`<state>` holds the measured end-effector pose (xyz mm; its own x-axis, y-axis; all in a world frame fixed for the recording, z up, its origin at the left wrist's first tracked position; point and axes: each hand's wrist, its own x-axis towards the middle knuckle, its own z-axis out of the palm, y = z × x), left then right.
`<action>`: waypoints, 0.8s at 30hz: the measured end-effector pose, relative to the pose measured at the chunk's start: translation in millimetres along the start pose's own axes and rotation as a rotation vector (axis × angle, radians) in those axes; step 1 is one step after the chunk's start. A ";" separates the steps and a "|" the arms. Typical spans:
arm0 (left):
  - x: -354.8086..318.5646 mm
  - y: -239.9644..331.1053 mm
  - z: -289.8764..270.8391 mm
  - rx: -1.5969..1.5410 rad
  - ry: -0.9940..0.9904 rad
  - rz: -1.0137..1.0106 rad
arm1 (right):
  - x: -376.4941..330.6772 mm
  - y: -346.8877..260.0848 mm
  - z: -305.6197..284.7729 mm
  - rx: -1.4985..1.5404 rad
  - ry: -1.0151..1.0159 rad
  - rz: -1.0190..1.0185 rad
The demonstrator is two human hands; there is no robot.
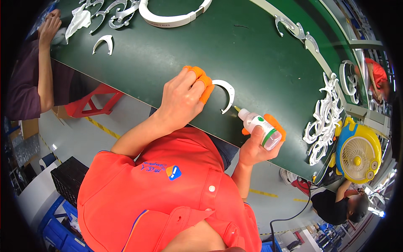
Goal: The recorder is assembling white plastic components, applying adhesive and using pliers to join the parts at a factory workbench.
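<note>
My left hand (187, 94), with orange covers on several fingertips, is closed on one end of a white curved plastic piece (228, 91). The piece arcs to the right over the green table. Gripped in my right hand (260, 143) is a small clear squeeze bottle (261, 128) with a green-and-white label, also held by orange-covered fingers. Its narrow yellowish tip points up and left, close to the piece's free lower end; whether it touches I cannot tell.
A heap of white curved parts (325, 119) lies on the green table (268, 71) at right, beside a yellow-and-blue fan (359, 151). One loose white piece (104, 43) rests far left, near clear curved parts (121, 14) and a white ring (168, 21). Another person's hand (50, 27) is at left.
</note>
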<state>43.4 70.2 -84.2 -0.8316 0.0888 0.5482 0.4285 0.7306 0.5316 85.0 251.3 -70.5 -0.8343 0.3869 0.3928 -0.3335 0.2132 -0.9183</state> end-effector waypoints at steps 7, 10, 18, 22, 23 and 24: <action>0.9 -2.9 -3.1 -0.005 0.073 0.025 | 11.4 -9.2 -2.0 0.127 0.139 0.200; -4.9 -10.4 -13.7 0.054 0.115 -0.024 | 21.2 7.1 -31.3 0.366 0.120 0.293; -6.3 -60.9 -91.0 0.320 0.296 -0.275 | 63.9 11.8 -68.8 0.350 -0.100 0.146; -10.0 -83.8 -105.1 0.437 0.289 -0.315 | 82.1 -1.1 -70.3 0.132 -0.075 0.168; -8.8 -88.8 -105.8 0.477 0.299 -0.310 | 86.8 1.7 -71.0 0.081 -0.108 0.123; -7.6 -92.0 -105.9 0.514 0.305 -0.303 | 90.1 1.1 -72.1 0.026 -0.136 0.080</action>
<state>47.8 -69.4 -68.9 -0.7194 -0.3113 0.6209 -0.0942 0.9294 0.3568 41.1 351.1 -32.5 -0.9099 0.2760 0.3098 -0.2736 0.1622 -0.9481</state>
